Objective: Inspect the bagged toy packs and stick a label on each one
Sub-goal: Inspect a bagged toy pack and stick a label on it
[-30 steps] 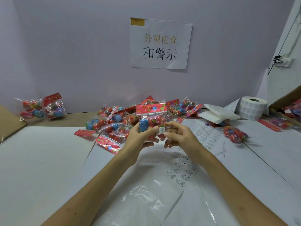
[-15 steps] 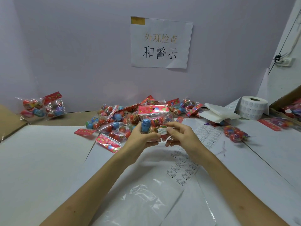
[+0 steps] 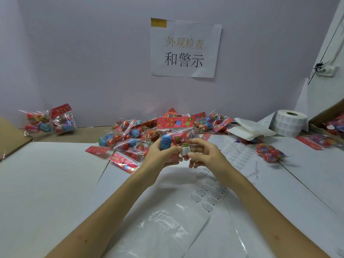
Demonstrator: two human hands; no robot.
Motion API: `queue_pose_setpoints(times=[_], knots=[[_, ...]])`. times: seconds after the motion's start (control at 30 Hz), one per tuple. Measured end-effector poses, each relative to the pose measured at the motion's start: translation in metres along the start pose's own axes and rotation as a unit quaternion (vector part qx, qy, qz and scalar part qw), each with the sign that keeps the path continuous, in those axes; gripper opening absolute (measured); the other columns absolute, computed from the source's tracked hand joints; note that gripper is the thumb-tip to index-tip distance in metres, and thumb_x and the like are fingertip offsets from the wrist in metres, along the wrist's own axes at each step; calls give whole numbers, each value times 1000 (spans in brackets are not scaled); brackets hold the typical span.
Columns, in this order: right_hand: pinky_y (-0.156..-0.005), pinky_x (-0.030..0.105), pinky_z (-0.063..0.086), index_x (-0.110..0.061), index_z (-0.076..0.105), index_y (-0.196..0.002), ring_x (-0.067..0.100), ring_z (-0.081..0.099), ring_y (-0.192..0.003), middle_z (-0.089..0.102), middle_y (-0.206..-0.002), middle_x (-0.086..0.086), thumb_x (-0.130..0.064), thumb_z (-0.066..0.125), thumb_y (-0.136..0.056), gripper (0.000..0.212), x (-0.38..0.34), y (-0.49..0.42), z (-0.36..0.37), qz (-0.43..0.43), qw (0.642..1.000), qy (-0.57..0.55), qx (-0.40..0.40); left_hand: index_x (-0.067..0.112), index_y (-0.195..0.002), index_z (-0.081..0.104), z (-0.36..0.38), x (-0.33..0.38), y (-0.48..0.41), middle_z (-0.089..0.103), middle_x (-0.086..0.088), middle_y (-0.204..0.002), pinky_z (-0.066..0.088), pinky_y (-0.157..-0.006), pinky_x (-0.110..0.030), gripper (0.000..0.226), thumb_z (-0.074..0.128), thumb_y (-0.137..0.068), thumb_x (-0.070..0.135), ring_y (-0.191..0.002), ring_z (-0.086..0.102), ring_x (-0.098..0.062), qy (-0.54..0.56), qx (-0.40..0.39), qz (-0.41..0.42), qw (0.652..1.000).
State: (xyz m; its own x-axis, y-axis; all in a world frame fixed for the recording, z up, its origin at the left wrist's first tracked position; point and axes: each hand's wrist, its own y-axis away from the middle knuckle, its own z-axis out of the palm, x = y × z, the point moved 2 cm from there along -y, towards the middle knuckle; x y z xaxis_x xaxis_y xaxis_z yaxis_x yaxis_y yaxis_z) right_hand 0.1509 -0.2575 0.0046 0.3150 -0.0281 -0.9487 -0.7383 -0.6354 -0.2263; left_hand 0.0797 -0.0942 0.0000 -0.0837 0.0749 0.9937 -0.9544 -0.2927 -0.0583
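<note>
I hold one clear toy pack (image 3: pixel 174 135) upright in front of me; it has a red flowered header card and blue and red egg toys inside. My left hand (image 3: pixel 160 155) grips its lower left side. My right hand (image 3: pixel 203 155) holds its lower right part, thumb against a small white label (image 3: pixel 184 150) on the bag front. Behind the pack lies a heap of similar bagged packs (image 3: pixel 130 138). A strip of printed labels (image 3: pixel 208 190) lies on the white table below my hands.
A label roll (image 3: pixel 290 122) stands at the back right beside folded white sheets (image 3: pixel 249 129). One pack (image 3: pixel 269 152) lies alone at the right, two more packs (image 3: pixel 48 121) at the far left. A cardboard box (image 3: pixel 331 118) with packs sits at the right edge. A clear plastic sheet (image 3: pixel 158 224) lies near me.
Both hands have kept hold of the pack and raised it slightly. The right thumb has shifted over the white label on the bag front.
</note>
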Motion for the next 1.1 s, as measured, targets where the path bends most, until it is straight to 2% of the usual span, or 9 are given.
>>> queue_pose_setpoints(times=[0.13, 0.3, 0.5, 0.63, 0.8, 0.97, 1.1], knots=[[-67, 31, 57, -24, 62, -118, 18, 69, -67, 75, -79, 0, -1, 55, -99, 31, -1, 0, 0, 10, 1000, 4, 12, 11, -121, 57, 0, 2, 0, 74, -16, -104, 60, -70, -26, 37, 75, -88, 9, -81, 76, -23, -4, -15, -2, 1000], [-65, 31, 57, -25, 63, -112, 19, 70, -68, 76, -83, 5, -14, 59, -101, 16, -1, 1, 0, -4, 1000, 20, 12, 9, -122, 57, 2, 0, 1, 76, -9, -91, 61, -73, -28, 39, 75, -88, 5, -80, 76, -23, -3, -30, 0, 1000], [-68, 34, 59, -31, 62, -112, 19, 71, -69, 76, -82, 0, -14, 55, -103, 20, 2, 0, 1, -13, 999, 41, 11, 14, -123, 55, -1, 0, 1, 75, -6, -92, 59, -70, -25, 45, 78, -85, 5, -82, 76, -22, 1, -46, 0, 999], [-70, 30, 61, -31, 64, -109, 18, 72, -73, 76, -83, 1, -12, 51, -105, 23, 2, 1, -2, -18, 999, 40, 21, 15, -122, 57, 1, 1, 2, 77, -2, -89, 59, -71, -25, 48, 82, -81, 11, -83, 76, -22, 2, -52, -2, 999], [-68, 31, 60, -33, 64, -108, 18, 72, -71, 76, -82, 1, -12, 51, -105, 25, 2, 0, -1, -17, 999, 44, 20, 7, -120, 56, 1, 0, 2, 74, -13, -96, 61, -73, -28, 41, 78, -85, 5, -80, 75, -23, 14, -34, -9, 999], [-66, 30, 60, -30, 61, -118, 20, 72, -72, 76, -84, 2, -18, 63, -100, 22, 2, 0, 0, -15, 999, 33, 3, 7, -118, 58, 1, 0, 1, 73, -13, -97, 61, -73, -28, 35, 75, -88, 6, -78, 75, -21, 16, -22, -13, 1000], [-66, 29, 58, -25, 59, -123, 21, 71, -72, 76, -86, 3, -8, 61, -99, 29, 1, 0, 0, -13, 1000, 20, -8, 6, -119, 59, -1, -2, 0, 75, -10, -94, 59, -70, -26, 35, 75, -88, 9, -79, 75, -21, 21, -27, -16, 999]])
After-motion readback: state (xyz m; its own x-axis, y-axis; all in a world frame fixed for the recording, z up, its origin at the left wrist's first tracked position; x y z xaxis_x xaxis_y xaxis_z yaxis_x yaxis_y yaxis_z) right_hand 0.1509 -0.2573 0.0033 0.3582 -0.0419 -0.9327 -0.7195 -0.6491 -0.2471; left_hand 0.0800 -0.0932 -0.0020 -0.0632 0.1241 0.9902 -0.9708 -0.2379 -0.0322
